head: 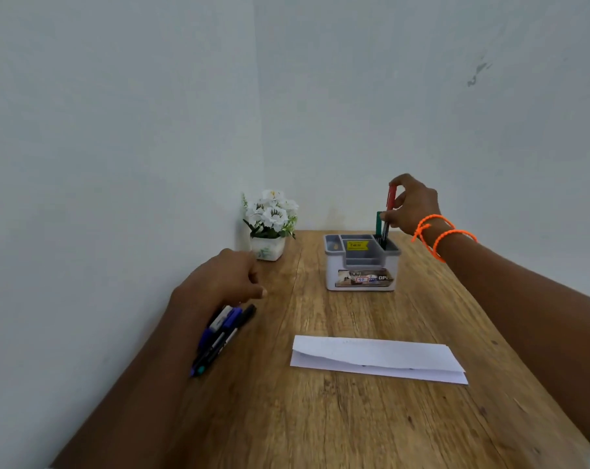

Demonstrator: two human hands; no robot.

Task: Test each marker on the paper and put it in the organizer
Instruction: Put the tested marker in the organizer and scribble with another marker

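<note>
A white and grey organizer (361, 275) stands at the far middle of the wooden table. My right hand (412, 204) pinches a red-capped marker (391, 198) upright, its lower end inside the organizer's right rear compartment. A green marker (378, 222) stands in that same compartment. A folded white paper (374, 358) lies nearer to me. At the left edge lie several markers (224, 333), purple and black, side by side. My left hand (225, 282) hovers just above their far ends with loosely curled fingers, holding nothing.
A small white pot of white artificial flowers (269, 225) sits in the far left corner against the wall. Walls close off the table's left and far sides. Orange bands circle my right wrist (439, 236).
</note>
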